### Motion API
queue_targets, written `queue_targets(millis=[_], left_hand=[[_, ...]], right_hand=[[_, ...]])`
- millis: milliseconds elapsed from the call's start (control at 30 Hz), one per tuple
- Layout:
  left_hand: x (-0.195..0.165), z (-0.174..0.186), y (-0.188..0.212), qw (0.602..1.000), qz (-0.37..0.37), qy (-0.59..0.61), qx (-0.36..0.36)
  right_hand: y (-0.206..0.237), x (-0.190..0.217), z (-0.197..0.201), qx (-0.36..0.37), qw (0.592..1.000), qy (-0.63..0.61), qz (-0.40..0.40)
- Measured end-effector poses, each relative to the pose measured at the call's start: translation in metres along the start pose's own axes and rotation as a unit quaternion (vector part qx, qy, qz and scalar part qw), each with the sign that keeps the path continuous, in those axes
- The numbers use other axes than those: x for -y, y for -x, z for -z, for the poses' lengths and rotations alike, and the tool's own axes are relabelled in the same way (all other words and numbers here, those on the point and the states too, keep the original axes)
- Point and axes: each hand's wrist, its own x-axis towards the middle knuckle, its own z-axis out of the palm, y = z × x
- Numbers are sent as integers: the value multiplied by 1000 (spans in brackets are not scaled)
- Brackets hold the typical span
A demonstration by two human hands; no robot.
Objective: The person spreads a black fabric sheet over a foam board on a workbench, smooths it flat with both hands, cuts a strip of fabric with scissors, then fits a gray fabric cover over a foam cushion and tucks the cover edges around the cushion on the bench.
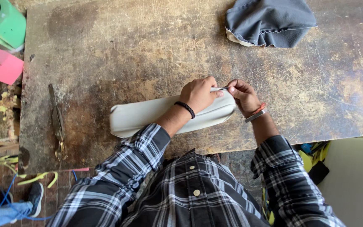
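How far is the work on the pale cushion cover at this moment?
Already done, it seems: the cream cover is pulled over its long padded form on the worn wooden table. In hand: the left hand and right hand pinch its right end. Left: that end looks unclosed; the grey cover and the scissors lie untouched.

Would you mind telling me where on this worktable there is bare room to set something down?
The widest bare patch on the worktable lies right of the hands, below the grey fabric. Another spans the far left, above the cream cushion and right of the scissors. The near edge is crowded: left hand and right hand pinch the cushion's end.
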Motion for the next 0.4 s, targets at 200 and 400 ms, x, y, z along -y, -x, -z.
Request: queue_targets(millis=[200,400], left_hand=[[16,-22,-10,997,40,-16,-70],[30,12,-25,991,39,27,-124]], right_hand=[[-28,-18,-14,-42,994,88,42],[-57,-10,-47,-89,985,123,84]])
